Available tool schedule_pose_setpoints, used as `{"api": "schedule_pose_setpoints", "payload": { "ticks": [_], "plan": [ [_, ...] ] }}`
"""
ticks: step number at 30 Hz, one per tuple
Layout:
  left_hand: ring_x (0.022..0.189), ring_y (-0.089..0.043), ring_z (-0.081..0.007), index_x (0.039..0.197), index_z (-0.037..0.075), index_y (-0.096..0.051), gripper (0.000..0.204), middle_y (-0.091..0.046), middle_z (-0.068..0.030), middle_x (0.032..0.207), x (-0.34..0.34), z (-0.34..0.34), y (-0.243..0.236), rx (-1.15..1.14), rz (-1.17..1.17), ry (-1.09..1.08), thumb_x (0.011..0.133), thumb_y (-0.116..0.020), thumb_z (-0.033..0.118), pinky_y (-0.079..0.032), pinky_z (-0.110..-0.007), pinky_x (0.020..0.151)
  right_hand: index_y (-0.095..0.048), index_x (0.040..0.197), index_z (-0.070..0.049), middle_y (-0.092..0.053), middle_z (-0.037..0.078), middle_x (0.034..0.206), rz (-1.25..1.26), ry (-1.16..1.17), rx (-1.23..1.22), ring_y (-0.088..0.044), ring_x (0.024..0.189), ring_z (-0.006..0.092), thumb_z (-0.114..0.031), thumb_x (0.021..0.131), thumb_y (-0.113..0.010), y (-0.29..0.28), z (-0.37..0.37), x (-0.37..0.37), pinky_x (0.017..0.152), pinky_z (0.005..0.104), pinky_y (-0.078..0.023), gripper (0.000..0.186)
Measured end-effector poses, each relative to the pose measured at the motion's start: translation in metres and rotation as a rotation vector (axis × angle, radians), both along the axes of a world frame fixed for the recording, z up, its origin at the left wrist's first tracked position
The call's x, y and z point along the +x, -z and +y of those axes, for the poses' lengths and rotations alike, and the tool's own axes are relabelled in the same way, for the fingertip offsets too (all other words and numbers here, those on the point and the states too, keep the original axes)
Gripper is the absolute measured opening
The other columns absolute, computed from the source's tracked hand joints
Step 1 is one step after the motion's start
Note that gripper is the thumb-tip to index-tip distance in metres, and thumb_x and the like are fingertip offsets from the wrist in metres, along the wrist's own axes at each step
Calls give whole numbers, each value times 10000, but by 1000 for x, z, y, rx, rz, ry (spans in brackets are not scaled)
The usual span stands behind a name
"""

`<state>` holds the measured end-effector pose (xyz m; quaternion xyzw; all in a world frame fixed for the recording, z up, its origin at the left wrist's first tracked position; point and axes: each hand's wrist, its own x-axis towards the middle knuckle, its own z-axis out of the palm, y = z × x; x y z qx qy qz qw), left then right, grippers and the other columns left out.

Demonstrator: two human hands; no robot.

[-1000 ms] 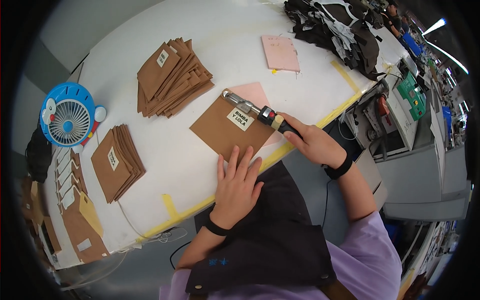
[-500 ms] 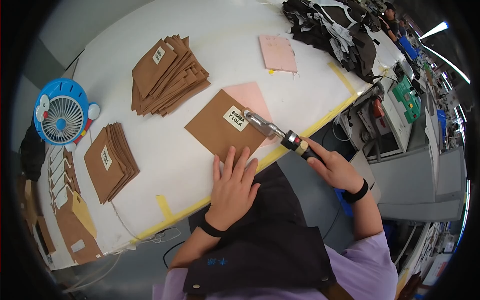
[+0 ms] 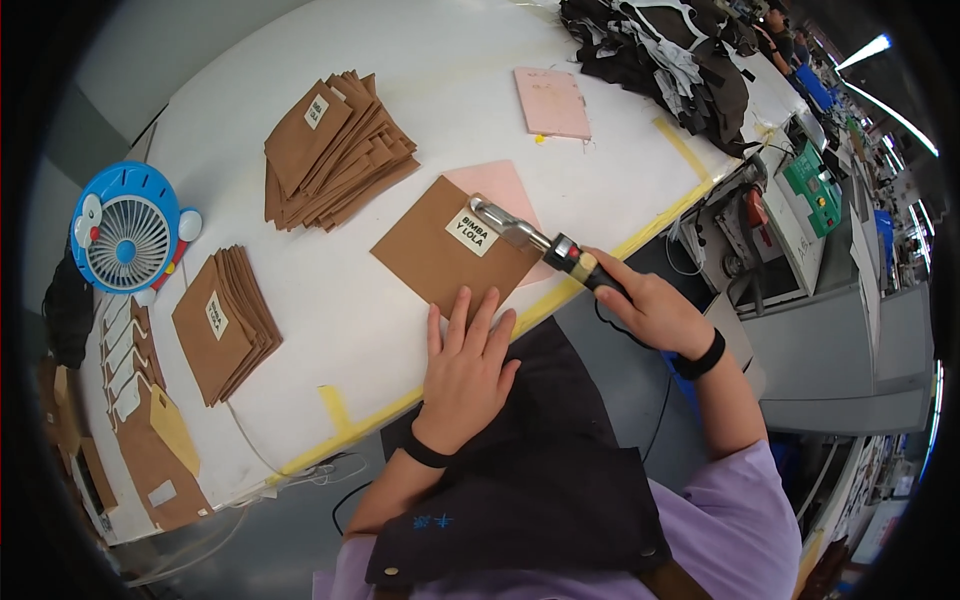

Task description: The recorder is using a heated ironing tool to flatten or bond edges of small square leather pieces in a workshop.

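My left hand (image 3: 464, 375) lies with fingers stretched out, the fingertips on the near edge of a square brown fabric piece (image 3: 412, 250). A cream label with dark print (image 3: 468, 238) sits on that piece. In my right hand (image 3: 660, 308) is the dark handle of a small corded hand iron (image 3: 520, 230). Its shiny metal head rests over the label's upper right part, partly hiding it. Under the brown piece, a pale pink sheet (image 3: 502, 182) sticks out at the far right side.
Two stacks of labelled brown pieces, one larger (image 3: 335, 155) and one smaller (image 3: 228, 325), stand on the white table (image 3: 450, 90). A blue fan (image 3: 124, 240) is at left. Farther off lie a pink pad (image 3: 553, 102) and dark fabric scraps (image 3: 690, 70). Yellow tape (image 3: 640, 240) runs along the near edge.
My right hand has moved the hand iron left and slightly away from me, farther onto the label. My left hand stays in nearly the same place.
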<state>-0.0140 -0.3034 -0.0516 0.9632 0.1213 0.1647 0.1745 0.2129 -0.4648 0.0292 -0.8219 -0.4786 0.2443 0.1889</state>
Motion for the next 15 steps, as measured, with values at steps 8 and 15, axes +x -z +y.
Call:
{"api": "schedule_pose_setpoints", "payload": {
  "ticks": [8,15],
  "plan": [
    [1489,-325,-403,1385,61,-589,587,-437,-151,1569,-3,1,0,2,4,6,870,-748,294,-209,-629,1205,-357,1571,-156,-622,253,723,77,80,-93,-671,752,437,-286,1063,-516,-13,-31,-11,710,477,-511,548],
    [1490,-320,-399,1396,65,-582,587,-431,-147,1573,2,-3,1,-10,-3,20,877,-746,287,-209,-628,1205,-387,1556,-141,-690,294,913,4,-30,55,-688,878,459,-324,1072,-492,6,62,17,802,483,-529,528]
  ]
}}
